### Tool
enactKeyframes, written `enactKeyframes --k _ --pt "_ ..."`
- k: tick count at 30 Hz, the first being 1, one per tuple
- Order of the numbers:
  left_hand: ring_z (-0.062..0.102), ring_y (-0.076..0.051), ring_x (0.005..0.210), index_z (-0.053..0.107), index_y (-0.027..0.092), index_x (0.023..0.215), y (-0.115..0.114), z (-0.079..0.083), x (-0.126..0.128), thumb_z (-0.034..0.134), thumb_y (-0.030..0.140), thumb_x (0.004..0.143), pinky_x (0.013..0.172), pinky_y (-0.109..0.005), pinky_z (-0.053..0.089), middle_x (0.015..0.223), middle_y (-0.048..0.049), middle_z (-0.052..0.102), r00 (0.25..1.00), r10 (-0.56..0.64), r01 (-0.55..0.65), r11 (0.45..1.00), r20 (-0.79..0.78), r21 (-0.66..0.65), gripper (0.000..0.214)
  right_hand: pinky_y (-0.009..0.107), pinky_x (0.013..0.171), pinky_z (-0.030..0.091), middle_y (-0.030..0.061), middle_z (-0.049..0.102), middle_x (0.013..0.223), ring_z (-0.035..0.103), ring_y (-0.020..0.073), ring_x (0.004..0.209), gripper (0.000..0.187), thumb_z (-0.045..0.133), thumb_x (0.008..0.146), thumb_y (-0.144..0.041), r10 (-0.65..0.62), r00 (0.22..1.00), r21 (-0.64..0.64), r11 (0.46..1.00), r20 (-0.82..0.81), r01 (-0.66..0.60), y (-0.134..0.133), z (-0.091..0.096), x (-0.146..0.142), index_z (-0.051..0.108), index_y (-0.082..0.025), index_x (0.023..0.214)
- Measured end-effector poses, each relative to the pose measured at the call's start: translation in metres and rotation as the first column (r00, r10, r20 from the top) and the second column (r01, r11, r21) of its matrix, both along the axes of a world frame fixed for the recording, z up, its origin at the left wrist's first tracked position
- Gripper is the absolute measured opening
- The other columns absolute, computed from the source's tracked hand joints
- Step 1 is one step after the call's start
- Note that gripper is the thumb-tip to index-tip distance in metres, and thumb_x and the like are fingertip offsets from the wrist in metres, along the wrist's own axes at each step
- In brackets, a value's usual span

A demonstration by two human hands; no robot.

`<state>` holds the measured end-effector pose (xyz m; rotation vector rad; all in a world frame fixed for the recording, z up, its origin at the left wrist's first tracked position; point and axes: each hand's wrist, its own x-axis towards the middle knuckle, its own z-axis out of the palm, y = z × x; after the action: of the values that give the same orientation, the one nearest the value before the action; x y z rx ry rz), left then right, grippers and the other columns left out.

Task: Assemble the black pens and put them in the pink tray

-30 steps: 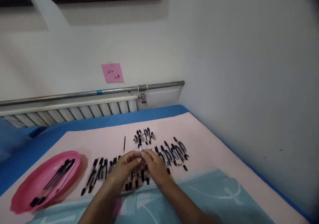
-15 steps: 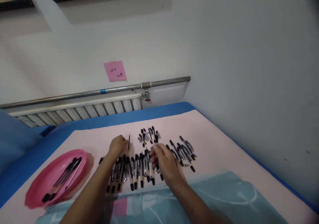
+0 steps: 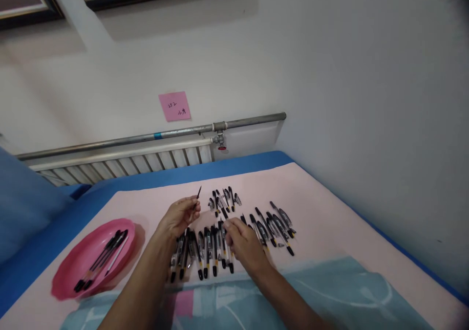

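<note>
My left hand (image 3: pixel 180 216) is closed in a pinch on a thin black pen refill (image 3: pixel 198 193), lifted a little above the pink sheet (image 3: pixel 322 208). My right hand (image 3: pixel 245 244) rests low over a row of black and clear pens (image 3: pixel 205 249); its fingers curl at a clear pen barrel (image 3: pixel 224 225) near the fingertips. A second row of pens (image 3: pixel 273 225) lies to the right. A small heap of pen caps (image 3: pixel 223 200) lies beyond the hands.
A pink oval tray (image 3: pixel 69 276) with several assembled pens stands at the left. A light blue patterned cloth (image 3: pixel 330 291) covers the near part. A radiator and metal pipe (image 3: pixel 154 137) run along the wall behind, with a pink sticky note (image 3: pixel 175 106) above.
My hands have parted. The left hand reached to the lone refill on the sheet and picked it up. The right hand moved down toward the pen row. The view shifted left.
</note>
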<state>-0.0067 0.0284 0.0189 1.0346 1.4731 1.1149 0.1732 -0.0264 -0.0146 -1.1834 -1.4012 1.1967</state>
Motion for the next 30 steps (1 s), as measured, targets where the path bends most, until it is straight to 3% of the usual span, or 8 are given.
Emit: enactKeyframes --k 2,4,7,10,15,30 --pt "0.059 -0.009 0.061 0.06 0.011 0.082 -0.015 0.005 0.007 0.054 0.009 0.073 0.061 -0.02 0.05 0.068 -0.0038 0.062 0.922 0.021 -0.032 0.999 0.386 0.022 0.011 0.021 0.048 0.032 -0.0054 0.043 0.047 0.041 0.0095 0.046 0.031 0.04 0.082 -0.036 0.053 0.996 0.046 0.997 0.067 -0.056 -0.006 0.0 -0.003 0.044 -0.019 0.057" --pt "0.06 -0.01 0.063 0.061 0.009 0.084 -0.025 0.006 0.015 0.052 0.003 0.073 0.063 -0.021 0.051 0.066 -0.0047 0.062 0.764 0.072 -0.092 0.996 0.641 -0.002 0.014 0.021 0.05 0.032 -0.005 0.044 0.049 0.042 0.0102 0.05 0.032 0.039 0.083 -0.036 0.099 0.988 0.094 0.99 0.115 -0.11 -0.011 -0.001 -0.006 0.043 -0.019 0.056" --pt "0.063 -0.013 0.069 0.061 0.009 0.08 -0.031 -0.001 0.024 0.05 0.002 0.076 0.066 -0.026 0.053 0.068 -0.006 0.063 0.629 0.145 -0.159 0.986 0.764 -0.057 0.014 0.021 0.051 0.03 -0.0044 0.045 0.052 0.043 0.0108 0.052 0.032 0.038 0.084 -0.036 0.131 0.978 0.138 0.979 0.163 -0.154 -0.013 -0.004 -0.009 0.043 -0.019 0.058" --pt "0.064 -0.014 0.071 0.06 0.01 0.073 -0.031 -0.009 0.024 0.05 0.004 0.077 0.065 -0.027 0.054 0.07 -0.0061 0.063 0.568 0.188 -0.194 0.977 0.802 -0.092 0.012 0.022 0.051 0.029 -0.0046 0.043 0.052 0.042 0.0109 0.052 0.031 0.038 0.085 -0.035 0.14 0.972 0.146 0.975 0.188 -0.168 -0.012 -0.009 -0.011 0.042 -0.02 0.058" --pt "0.064 -0.013 0.069 0.059 0.01 0.073 -0.029 -0.016 0.014 0.049 0.005 0.078 0.062 -0.024 0.054 0.068 -0.0044 0.063 0.539 0.211 -0.227 0.969 0.816 -0.101 0.012 0.022 0.05 0.028 -0.0047 0.042 0.052 0.041 0.011 0.051 0.032 0.038 0.087 -0.037 0.186 0.964 0.123 0.969 0.19 -0.212 -0.011 -0.014 -0.014 0.042 -0.02 0.06" --pt "0.064 -0.015 0.072 0.059 0.013 0.077 -0.037 -0.018 0.015 0.057 0.008 0.073 0.065 -0.026 0.054 0.069 -0.0033 0.063 0.62 0.155 -0.245 0.969 0.769 0.002 0.007 0.022 0.051 0.028 -0.0045 0.045 0.052 0.042 0.0105 0.052 0.03 0.038 0.087 -0.034 0.194 0.953 0.114 0.968 0.232 -0.225 -0.013 -0.014 -0.017 0.044 -0.019 0.061"
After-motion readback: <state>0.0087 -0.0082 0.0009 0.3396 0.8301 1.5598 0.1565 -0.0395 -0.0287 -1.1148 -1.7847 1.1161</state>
